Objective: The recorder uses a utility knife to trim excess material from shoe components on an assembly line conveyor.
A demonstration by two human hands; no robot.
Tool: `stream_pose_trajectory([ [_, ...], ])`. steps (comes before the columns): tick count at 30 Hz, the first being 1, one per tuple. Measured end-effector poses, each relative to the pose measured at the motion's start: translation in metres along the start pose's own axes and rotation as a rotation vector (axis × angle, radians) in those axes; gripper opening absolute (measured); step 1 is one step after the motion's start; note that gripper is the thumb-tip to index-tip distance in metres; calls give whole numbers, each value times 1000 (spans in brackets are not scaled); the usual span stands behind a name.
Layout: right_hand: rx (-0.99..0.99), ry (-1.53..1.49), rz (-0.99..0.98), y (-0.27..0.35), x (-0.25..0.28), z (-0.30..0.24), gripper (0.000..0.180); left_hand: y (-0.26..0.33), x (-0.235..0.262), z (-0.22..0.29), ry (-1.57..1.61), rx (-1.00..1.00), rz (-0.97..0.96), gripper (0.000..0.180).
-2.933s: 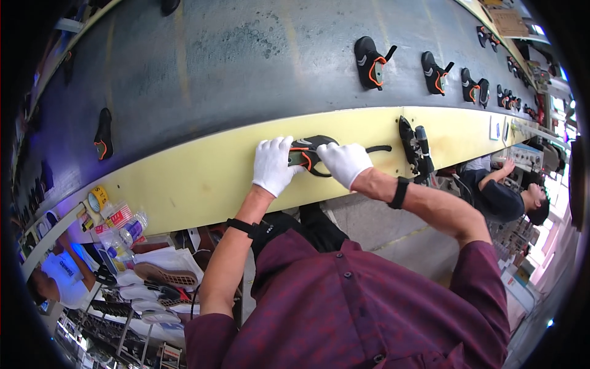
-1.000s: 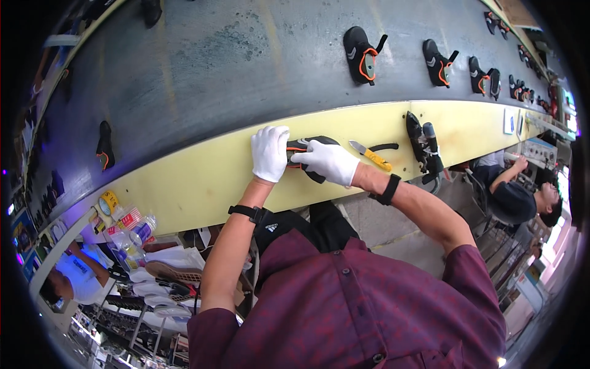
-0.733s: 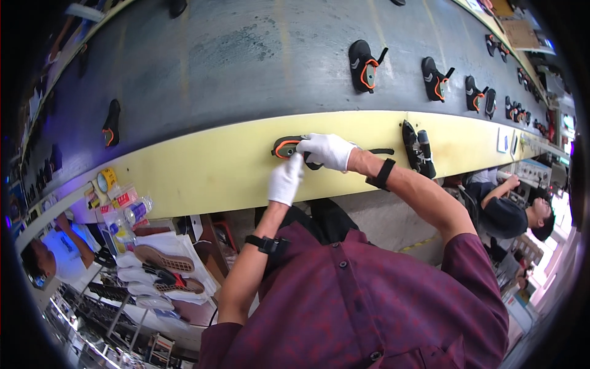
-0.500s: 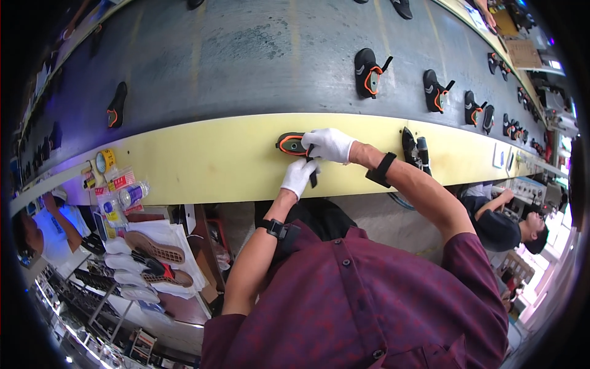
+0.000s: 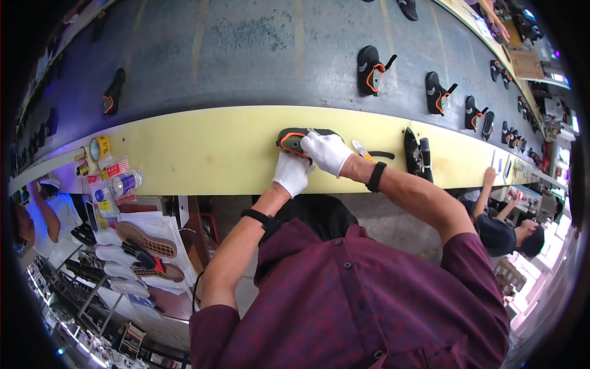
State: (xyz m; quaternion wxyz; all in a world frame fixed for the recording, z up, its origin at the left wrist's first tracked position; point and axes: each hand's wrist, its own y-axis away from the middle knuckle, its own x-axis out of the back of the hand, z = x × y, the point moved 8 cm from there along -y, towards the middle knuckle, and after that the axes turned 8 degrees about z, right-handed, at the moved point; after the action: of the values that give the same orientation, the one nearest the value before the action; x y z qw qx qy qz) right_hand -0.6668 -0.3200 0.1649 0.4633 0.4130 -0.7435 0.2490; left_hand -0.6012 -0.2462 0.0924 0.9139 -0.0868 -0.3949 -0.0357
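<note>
The shoe [image 5: 294,139], dark with an orange collar, is lying on the yellow ledge [image 5: 203,154] that runs along the near edge of the grey belt [image 5: 246,55]. The right hand [image 5: 327,152], in a white glove, is closing over the shoe's right part, fingers curled down on its upper, so it is holding the shoe. The left hand [image 5: 291,173], also gloved in white, is sitting just below the shoe at the ledge's near edge, fingers bent; whether it is gripping the shoe or only touching the ledge cannot be told (the right hand is covering the contact). Just right of the shoe a yellow-handled tool [image 5: 362,150] is lying on the ledge, partly hidden by the right wrist, which is wearing a black band [image 5: 374,177]. Further right along the ledge a pair of dark shoes [image 5: 415,154] is standing side by side. On the belt above the shoe another dark shoe with orange trim [image 5: 370,69] is riding, with more of the same further right. Well left of the shoe, bottles [image 5: 117,187] and a tape roll [image 5: 98,147] are resting at the ledge's end, and soles [image 5: 146,240] are lying on a rack below them. Right of the ledge's far end another person [image 5: 510,224] is sitting, arm raised to the ledge.
</note>
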Motion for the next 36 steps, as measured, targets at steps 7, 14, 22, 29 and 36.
stream_pose_trajectory([
  [7, 4, -3, 8, -2, 5, -7, 21, 2, 9, 6, -93, 109, -8, 27],
  [14, -100, -29, 5, 7, 8, 3, 19, -6, 105, 19, -216, 94, 153, 31],
  [22, -175, -239, 222, 11, 19, 7, 21, -41, 72, -8, 46, -50, 5, 67],
  [29, -261, -200, 300, 23, 19, 14, 22, -53, 77, 7, 25, -111, 13, 68],
  [36, -183, -206, 310, 17, 28, 7, 21, -65, 60, 9, 86, -28, -83, 66],
])
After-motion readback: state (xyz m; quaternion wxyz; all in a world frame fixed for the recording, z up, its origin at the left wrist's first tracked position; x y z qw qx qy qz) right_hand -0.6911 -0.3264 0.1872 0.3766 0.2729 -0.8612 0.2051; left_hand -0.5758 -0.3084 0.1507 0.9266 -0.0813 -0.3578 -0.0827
